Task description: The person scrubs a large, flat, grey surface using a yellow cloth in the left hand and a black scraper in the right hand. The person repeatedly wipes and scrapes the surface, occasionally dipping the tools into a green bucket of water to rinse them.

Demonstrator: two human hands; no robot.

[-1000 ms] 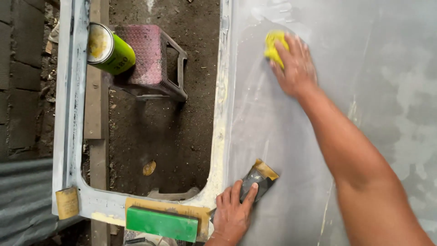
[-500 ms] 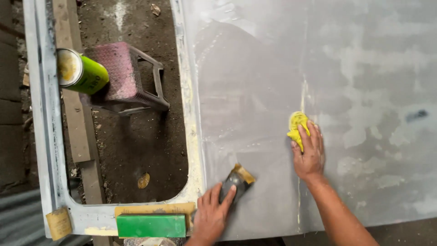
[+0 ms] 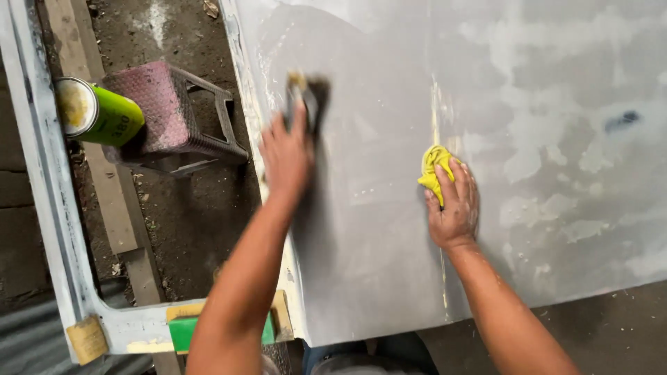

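Your left hand (image 3: 286, 156) lies flat high on the grey primed panel (image 3: 528, 83), near its left edge, with its fingers laid together over a dark sanding block (image 3: 309, 97); the block is blurred, so its exact shape is hard to make out, but it appears to be pressed against the panel under your fingertips. Your right hand (image 3: 455, 205) rests lower and to the right, well apart from the left, its fingers pressed together on a crumpled yellow cloth (image 3: 434, 170) that sits on a pale vertical streak in the panel's coating. Left of the panel, down on the dirt floor (image 3: 194, 215), a pink plastic stool (image 3: 170, 114) stands with a green spray can (image 3: 97, 111) lying on its side against it. A pale window frame (image 3: 48, 208) runs round that opening, and a green block (image 3: 184, 330) sits on its lower bar, partly hidden by your left forearm.
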